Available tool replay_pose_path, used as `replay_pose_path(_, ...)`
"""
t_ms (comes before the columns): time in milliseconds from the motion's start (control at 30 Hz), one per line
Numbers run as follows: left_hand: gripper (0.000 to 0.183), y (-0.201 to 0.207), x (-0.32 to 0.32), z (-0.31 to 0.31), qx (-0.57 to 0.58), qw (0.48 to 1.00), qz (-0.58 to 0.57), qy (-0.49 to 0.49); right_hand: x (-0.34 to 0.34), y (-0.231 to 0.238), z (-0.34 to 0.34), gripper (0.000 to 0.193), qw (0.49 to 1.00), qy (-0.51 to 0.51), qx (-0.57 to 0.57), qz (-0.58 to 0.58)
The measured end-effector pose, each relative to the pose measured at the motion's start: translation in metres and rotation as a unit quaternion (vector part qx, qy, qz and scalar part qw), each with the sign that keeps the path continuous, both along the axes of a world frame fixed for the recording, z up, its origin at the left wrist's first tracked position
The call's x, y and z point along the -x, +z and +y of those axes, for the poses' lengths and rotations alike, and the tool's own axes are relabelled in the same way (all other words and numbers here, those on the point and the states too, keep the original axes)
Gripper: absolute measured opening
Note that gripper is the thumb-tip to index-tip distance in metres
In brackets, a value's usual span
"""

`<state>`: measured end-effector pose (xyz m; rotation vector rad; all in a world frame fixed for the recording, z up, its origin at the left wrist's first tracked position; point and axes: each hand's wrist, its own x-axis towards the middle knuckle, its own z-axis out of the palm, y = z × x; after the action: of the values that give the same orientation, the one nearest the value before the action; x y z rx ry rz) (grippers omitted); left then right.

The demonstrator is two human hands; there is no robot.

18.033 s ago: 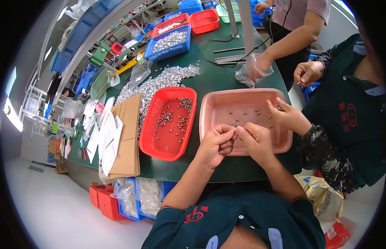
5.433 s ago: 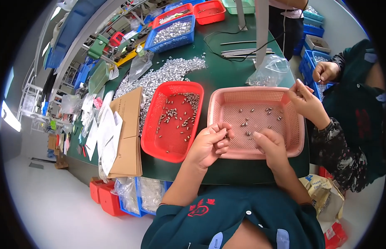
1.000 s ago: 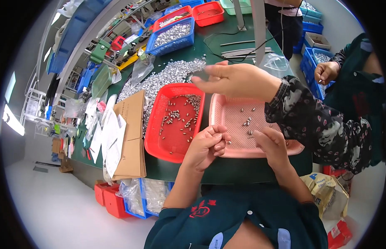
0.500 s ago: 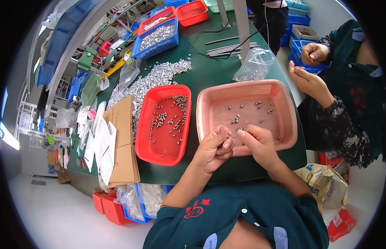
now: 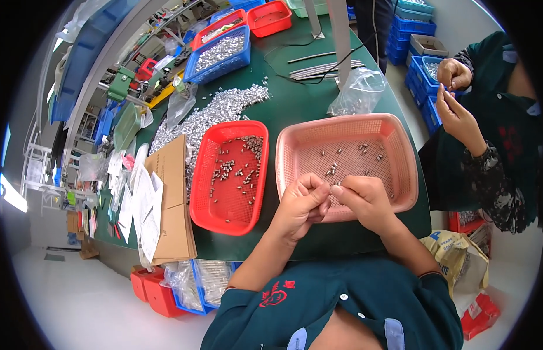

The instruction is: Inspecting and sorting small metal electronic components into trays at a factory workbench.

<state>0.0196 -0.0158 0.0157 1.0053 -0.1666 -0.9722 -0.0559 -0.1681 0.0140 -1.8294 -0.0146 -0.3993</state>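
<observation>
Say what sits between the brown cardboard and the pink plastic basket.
In the head view, the red plastic basket, with small metal parts inside, sits between the brown cardboard and the pink plastic basket.

Clutter around the flattened cardboard (image 5: 177,210) on my green table (image 5: 298,105)
White papers (image 5: 148,207) overlap the cardboard's left side as I look at it; a crumpled pink scrap (image 5: 129,161) lies left of its far end, with a translucent green tray (image 5: 126,125) beyond; farther past it, up to the left, I see a green machine part (image 5: 121,84); far beyond it to the right are thin metal rods (image 5: 324,70), near a pale upright post (image 5: 341,41); well to its right, off the table, stand stacked blue crates (image 5: 409,41) and, nearer me, a yellowish sack (image 5: 446,256); below its near edge sit red bins (image 5: 163,296).
</observation>
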Motion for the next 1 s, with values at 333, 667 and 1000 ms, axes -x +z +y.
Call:
replay_pose_path(333, 0.031, 0.008, -0.046, 0.068, -0.128, 0.918, -0.168, 0.336, 0.008, -0.009, -0.003, 0.025, 0.972, -0.049, -0.225, 0.055)
replay_pose_path(667, 0.028, -0.008, -0.035, 0.030, 0.142, 0.956, 0.206, 0.150, 0.004, -0.010, 0.005, 0.025, 0.969, -0.030, -0.240, 0.040)
replay_pose_path(1000, 0.014, -0.033, -0.015, -0.006, 0.104, 0.972, 0.205, 0.050, 0.014, -0.007, 0.003, 0.023, 0.972, -0.068, -0.224, 0.038)
